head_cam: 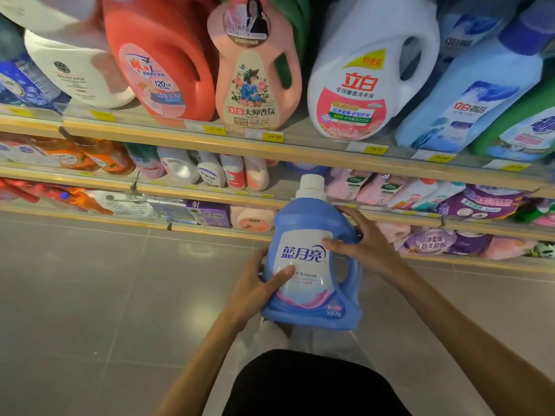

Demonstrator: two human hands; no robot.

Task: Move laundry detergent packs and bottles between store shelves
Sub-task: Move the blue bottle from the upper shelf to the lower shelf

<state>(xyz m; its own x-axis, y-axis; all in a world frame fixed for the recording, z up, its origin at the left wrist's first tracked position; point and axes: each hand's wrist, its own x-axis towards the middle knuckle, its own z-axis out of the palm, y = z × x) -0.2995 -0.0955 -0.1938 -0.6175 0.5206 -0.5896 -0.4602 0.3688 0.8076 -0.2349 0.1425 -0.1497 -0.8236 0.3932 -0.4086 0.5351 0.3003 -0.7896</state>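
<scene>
Blue detergent bottle w/ white cap is held in mid-air in front of the shelving, above the grey tiled floor, roughly upright, cap tilted slightly away toward the shelves. Front label faces the camera; handle is on its right side.

Left hand wraps the bottle's lower left side, thumb lying across the label, fingers closed round the back edge (not visible). Right hand clamps the upper right, by the top of the handle, thumb pressed on the label's edge, fingers spread over the shoulder. Both hands have firm hold of the bottle; neither carries anything else.

Just behind the cap, a lower shelf holds small bottles & pink refill packs; purple packs lie further right. Shelf below has a purple box & more pouches.

Top shelf, well above the held bottle, carries big jugs: red jug, pink jug, white jug, light-blue jug. Yellow price tags run along its front edge.
</scene>
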